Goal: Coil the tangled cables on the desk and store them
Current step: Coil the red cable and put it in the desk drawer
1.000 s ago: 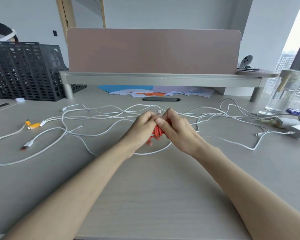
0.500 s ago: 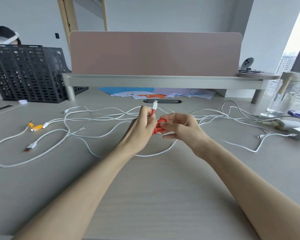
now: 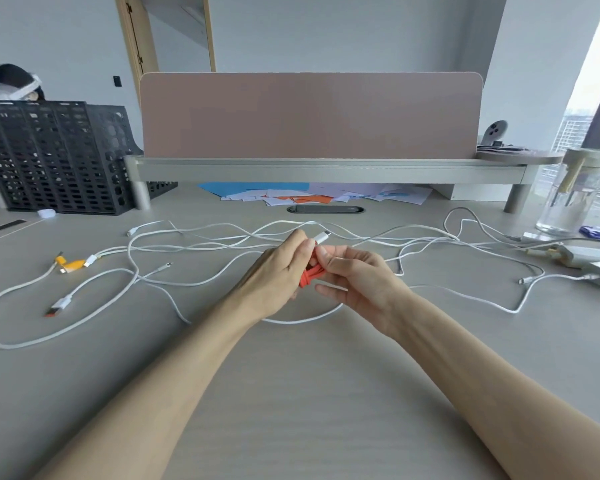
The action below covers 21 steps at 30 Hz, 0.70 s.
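A pale wooden desk [image 3: 291, 403] fills the lower two thirds of the frame. Across the upper middle a pink divider panel [image 3: 309, 116] stands on a long grey shelf [image 3: 326, 172] raised on round legs. A black mesh basket [image 3: 52, 157] sits at the upper left, behind the shelf's left leg. White cables [image 3: 84, 318] sprawl loose and tangled over the desk from the left edge to the right, with one big loop at the lower left and strands crossing behind the hands. Coloured papers [image 3: 326, 195] lie under the shelf at the centre. A clear glass jar [image 3: 568, 199] stands at the right edge, and grey chargers [image 3: 584, 258] lie just below it.

Both forearms reach in from the bottom corners and meet at the centre, above the desk. The left hand [image 3: 278, 271] has its fingers curled round a small red cable [image 3: 310, 274] wound into a tight bundle. The right hand [image 3: 357, 275] pinches the same bundle between thumb and forefinger, its other fingers loosely bent below. The cable's white plug [image 3: 323, 236] sticks up between the two hands. A yellow connector [image 3: 71, 264] lies at the left.
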{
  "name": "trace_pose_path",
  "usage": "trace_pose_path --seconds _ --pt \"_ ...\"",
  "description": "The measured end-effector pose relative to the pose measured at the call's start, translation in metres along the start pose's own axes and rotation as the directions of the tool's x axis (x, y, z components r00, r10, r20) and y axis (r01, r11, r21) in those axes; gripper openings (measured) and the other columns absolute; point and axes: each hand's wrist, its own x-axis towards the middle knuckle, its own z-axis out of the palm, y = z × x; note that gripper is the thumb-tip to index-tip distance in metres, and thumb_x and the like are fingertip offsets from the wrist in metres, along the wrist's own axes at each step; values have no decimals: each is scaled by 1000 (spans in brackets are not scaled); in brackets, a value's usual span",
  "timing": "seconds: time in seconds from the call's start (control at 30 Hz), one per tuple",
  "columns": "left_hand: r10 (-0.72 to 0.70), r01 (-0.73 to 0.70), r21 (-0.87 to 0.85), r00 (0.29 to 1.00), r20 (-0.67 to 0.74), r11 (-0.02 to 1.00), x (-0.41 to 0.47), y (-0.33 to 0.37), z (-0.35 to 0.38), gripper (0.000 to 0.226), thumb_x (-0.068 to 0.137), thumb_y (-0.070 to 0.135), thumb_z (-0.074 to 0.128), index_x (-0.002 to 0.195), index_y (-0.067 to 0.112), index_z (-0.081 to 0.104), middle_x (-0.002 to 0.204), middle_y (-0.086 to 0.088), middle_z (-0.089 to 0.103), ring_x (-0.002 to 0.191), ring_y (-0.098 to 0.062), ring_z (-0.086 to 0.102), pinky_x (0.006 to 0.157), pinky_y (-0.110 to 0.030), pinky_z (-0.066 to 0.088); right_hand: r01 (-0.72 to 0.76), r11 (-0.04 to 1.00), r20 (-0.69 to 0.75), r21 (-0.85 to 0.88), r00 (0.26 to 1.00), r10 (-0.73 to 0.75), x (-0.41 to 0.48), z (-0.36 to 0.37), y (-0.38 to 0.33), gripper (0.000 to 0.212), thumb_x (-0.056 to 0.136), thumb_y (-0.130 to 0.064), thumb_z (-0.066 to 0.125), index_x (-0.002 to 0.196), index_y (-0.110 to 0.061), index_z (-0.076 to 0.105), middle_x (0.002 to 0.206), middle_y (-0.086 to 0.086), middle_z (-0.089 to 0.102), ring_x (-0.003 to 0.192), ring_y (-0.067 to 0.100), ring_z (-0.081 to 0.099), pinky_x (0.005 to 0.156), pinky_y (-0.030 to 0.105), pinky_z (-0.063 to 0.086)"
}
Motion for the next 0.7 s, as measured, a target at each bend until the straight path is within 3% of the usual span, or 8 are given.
trace_pose_path --seconds 0.07,0.17,0.33,0.47,0.63,0.7 --pt "22 -20 43 999 -33 999 2 -1 -1 29 103 35 31 82 17 40 75 -1 55 63 -13 55 68 -39 50 4 1000 -43 27 999 -3 0 -1 0 8 93 -20 66 93 -13 70 87 3 74 77 9 70 65 21 54" --pt "73 -54 202 993 -90 978 4 -3 -4 26 101 33 33 91 12 45 101 3 44 88 -25 53 82 -42 44 -10 999 -99 51 995 15 1 0 -1 11 90 -18 70 94 -8 69 83 5 74 71 10 70 62 21 55" --pt "77 -33 374 992 -102 927 1 -1 -3 12 101 30 34 100 20 41 101 3 46 90 -32 52 77 -44 46 -14 997 -142 75 990 25 3 2 3 14 88 -15 72 96 -3 69 84 10 74 69 14 71 61 22 56" --pt "188 -127 429 977 -103 894 4 -2 -5 37 102 26 33 137 29 43 124 5 49 100 -26 56 77 -37 46 24 991 -149 128 989 -4 3 4 5 11 89 -14 70 92 -4 66 80 10 74 67 13 71 64 22 57" --pt "237 -135 534 963 -127 834 2 2 -8 43 101 21 38 143 33 39 120 4 50 97 -28 56 70 -35 43 115 982 -192 151 978 -85 4 3 6 9 92 -13 67 91 -4 67 84 12 74 82 20 72 82 31 59" --pt "219 -123 590 971 -94 798 1 5 -8 49 97 14 41 143 32 38 118 2 49 101 -27 54 70 -36 43 140 977 -199 159 974 -107 2 3 4 10 93 -11 65 94 -1 66 81 12 74 80 20 74 78 28 60"
